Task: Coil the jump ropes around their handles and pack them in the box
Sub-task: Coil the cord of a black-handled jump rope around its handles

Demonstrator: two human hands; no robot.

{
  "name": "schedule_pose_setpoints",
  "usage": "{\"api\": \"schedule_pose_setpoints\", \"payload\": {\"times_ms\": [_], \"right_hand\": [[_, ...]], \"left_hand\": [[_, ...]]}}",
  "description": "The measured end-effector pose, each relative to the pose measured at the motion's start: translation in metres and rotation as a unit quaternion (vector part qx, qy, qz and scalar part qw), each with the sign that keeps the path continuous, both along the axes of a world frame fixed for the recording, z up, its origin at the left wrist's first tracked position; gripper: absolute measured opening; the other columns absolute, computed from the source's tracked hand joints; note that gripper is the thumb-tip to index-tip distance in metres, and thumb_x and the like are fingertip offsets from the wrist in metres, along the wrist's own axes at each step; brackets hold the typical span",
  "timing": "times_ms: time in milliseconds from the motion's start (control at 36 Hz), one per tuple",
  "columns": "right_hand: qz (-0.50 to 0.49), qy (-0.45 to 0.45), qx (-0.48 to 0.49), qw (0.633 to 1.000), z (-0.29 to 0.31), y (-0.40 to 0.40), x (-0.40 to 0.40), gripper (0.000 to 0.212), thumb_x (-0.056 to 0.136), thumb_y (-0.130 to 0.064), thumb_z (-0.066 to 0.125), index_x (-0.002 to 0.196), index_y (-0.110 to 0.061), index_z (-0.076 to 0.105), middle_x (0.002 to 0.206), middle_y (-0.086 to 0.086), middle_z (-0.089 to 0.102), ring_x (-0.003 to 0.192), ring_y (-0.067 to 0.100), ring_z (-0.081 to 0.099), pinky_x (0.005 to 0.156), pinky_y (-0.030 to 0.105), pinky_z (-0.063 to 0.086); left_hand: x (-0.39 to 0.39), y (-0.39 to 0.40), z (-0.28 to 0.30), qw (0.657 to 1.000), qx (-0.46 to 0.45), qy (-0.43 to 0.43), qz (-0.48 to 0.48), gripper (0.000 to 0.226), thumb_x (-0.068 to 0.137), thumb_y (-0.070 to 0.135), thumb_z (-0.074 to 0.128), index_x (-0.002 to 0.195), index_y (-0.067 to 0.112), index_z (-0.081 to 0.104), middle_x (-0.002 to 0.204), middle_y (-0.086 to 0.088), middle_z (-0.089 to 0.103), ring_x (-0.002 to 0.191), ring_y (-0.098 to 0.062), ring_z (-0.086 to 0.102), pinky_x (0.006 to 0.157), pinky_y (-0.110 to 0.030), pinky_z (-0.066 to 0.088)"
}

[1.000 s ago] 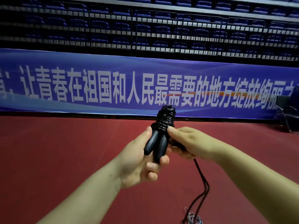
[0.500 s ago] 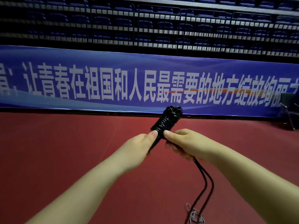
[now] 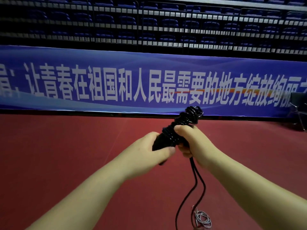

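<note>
Nearest you, the loose tail of the jump rope (image 3: 196, 185) hangs as a doubled black strand from under your right hand (image 3: 194, 143) down to the red floor (image 3: 66, 155), where it passes a small tangle of thin grey wire (image 3: 201, 219). That slack lies below and to the right of the bundle, so your right hand is the nearer one to feed it.

Higher up, your left hand (image 3: 149, 150) wraps the bare lower ends of the handles (image 3: 160, 145), fingers curled round them. Your right hand closes on the wound section just beside it, thumb pressed on the coils (image 3: 174, 131); the two hands nearly touch.

Beyond both hands the bundle's long axis runs up and away to the right, ending in a thick knot of turns in front of the blue banner (image 3: 99, 83). By my reckoning, further turns belong crosswise to that axis, near your left hand's grip. No box is in view.
</note>
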State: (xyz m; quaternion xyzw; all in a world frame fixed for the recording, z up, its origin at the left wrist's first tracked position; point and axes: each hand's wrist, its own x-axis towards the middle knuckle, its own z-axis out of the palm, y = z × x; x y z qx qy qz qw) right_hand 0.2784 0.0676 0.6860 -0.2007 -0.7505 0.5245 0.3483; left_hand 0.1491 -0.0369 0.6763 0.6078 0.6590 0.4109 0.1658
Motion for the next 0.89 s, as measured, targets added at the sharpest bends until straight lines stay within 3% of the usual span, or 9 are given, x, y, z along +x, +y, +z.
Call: {"api": "schedule_pose_setpoints", "payload": {"times_ms": [83,139,222,306,389,472,583,722,889], "right_hand": [[0.046,0.041,-0.056,0.997,-0.005,0.0,0.002,0.041,0.047,-0.045,0.056,0.07,-0.016,0.038,0.049,-0.006,0.034,0.04,0.007,0.027,0.043,0.022,0.019],[0.092,0.064,-0.071,0.991,-0.006,-0.002,0.005,0.044,0.046,-0.046,0.055,0.071,-0.013,0.04,0.047,-0.005,0.038,0.039,0.008,0.031,0.041,0.02,0.021],[0.146,0.073,-0.058,0.985,-0.006,-0.009,0.006,0.041,0.049,-0.043,0.057,0.074,-0.011,0.05,0.055,0.003,0.048,0.05,0.018,0.04,0.045,0.021,0.027],[0.162,0.051,-0.032,0.985,-0.003,-0.016,0.008,0.033,0.048,-0.047,0.066,0.072,-0.025,0.061,0.068,0.002,0.055,0.064,0.024,0.048,0.056,0.028,0.034],[0.164,0.014,0.025,0.986,0.005,-0.02,0.012,0.038,0.06,-0.046,0.059,0.079,-0.014,0.055,0.064,0.01,0.051,0.049,0.023,0.046,0.043,0.02,0.033],[0.153,-0.045,0.069,0.985,0.013,-0.021,0.02,0.033,0.065,-0.043,0.056,0.074,-0.013,0.046,0.054,-0.001,0.046,0.045,0.012,0.037,0.042,0.02,0.025],[0.154,-0.099,0.081,0.98,0.019,-0.024,0.028,0.021,0.08,-0.037,0.053,0.074,-0.018,0.05,0.051,-0.012,0.045,0.044,0.005,0.034,0.043,0.015,0.027],[0.157,-0.135,0.106,0.972,0.024,-0.024,0.028,0.031,0.086,-0.046,0.05,0.079,-0.016,0.055,0.054,-0.011,0.052,0.041,0.006,0.037,0.042,0.014,0.029],[0.09,-0.189,0.11,0.972,0.022,-0.021,0.027,0.037,0.093,-0.041,0.049,0.073,-0.011,0.056,0.045,-0.014,0.05,0.036,0.003,0.039,0.041,0.015,0.03]], "left_hand": [[-0.005,-0.005,0.004,0.951,-0.094,-0.247,-0.159,0.043,0.075,0.054,0.053,0.096,0.018,0.063,0.077,0.006,0.069,0.074,-0.014,0.065,0.076,-0.031,0.053],[-0.009,-0.007,0.0,0.889,-0.158,-0.337,-0.268,0.055,0.077,0.066,0.048,0.1,0.02,0.07,0.089,-0.005,0.071,0.082,-0.022,0.066,0.083,-0.037,0.05],[-0.004,-0.004,-0.013,0.782,-0.174,-0.449,-0.396,0.068,0.076,0.071,0.055,0.112,0.014,0.066,0.095,-0.01,0.07,0.083,-0.023,0.067,0.085,-0.04,0.049],[0.012,-0.004,-0.019,0.718,-0.183,-0.491,-0.457,0.07,0.076,0.073,0.052,0.112,0.014,0.061,0.084,-0.001,0.066,0.073,-0.014,0.063,0.078,-0.034,0.052],[0.01,-0.004,-0.02,0.69,-0.2,-0.495,-0.49,0.074,0.073,0.08,0.045,0.104,0.014,0.059,0.079,0.004,0.061,0.067,-0.009,0.06,0.068,-0.027,0.052],[-0.002,-0.003,-0.02,0.689,-0.223,-0.478,-0.498,0.074,0.072,0.081,0.043,0.102,0.016,0.061,0.08,0.005,0.062,0.067,-0.008,0.06,0.066,-0.024,0.052],[-0.008,-0.003,-0.021,0.68,-0.21,-0.512,-0.481,0.076,0.081,0.075,0.037,0.105,0.006,0.06,0.084,-0.003,0.067,0.07,-0.013,0.064,0.065,-0.024,0.05],[-0.004,-0.011,-0.016,0.771,-0.173,-0.523,-0.319,0.081,0.066,0.082,0.034,0.081,0.01,0.069,0.067,-0.006,0.055,0.049,-0.014,0.05,0.045,-0.02,0.041],[-0.008,-0.008,-0.014,0.858,-0.144,-0.435,-0.234,0.082,0.074,0.078,0.021,0.096,0.012,0.066,0.073,-0.007,0.052,0.053,-0.015,0.047,0.045,-0.021,0.034]]}}
